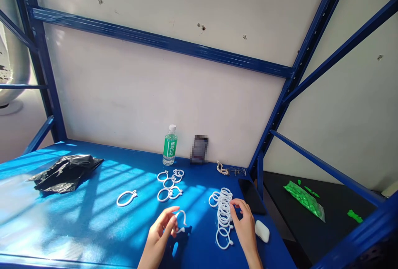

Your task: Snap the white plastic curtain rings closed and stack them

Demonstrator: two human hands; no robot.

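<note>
Pinches a white ring (184, 216) in the left fingers (170, 222), mostly right of their tips. Rests the right fingers (240, 203) at the edge of the ring pile (224, 212); impossible to say whether gripping one. Probably light, smooth, springy plastic, hardly fragile; best pinched on the band, away from the gap. Works over a glossy blue tabletop (107, 240) beneath the fingers, striped with sunlight, facing a pale wall (149, 90) beyond.
</note>
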